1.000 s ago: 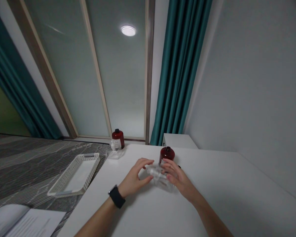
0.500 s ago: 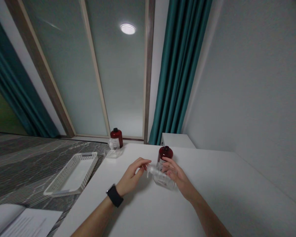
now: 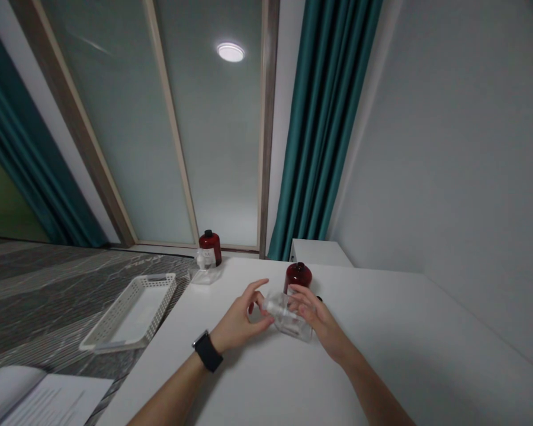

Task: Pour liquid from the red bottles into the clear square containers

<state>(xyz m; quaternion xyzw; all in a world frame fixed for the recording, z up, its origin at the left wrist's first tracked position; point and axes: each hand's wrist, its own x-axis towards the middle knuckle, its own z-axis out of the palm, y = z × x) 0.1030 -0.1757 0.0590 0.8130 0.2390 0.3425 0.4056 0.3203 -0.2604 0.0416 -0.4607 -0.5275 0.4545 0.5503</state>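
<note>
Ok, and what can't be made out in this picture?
Head view, near red bottle: lower part hidden by the right hand and clear bottle.
Head view, small dark thing: partly hidden behind the right hand.
Head view, far red bottle: label too small to read.
Head view, open booklet: cut off by left and bottom edges, print blurred.

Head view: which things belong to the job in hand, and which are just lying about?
In the job:
clear bottle, between left hand and right hand
near red bottle, probably, just behind it

Lying about, apparently:
far red bottle
far clear bottle
white basket
open book
</note>
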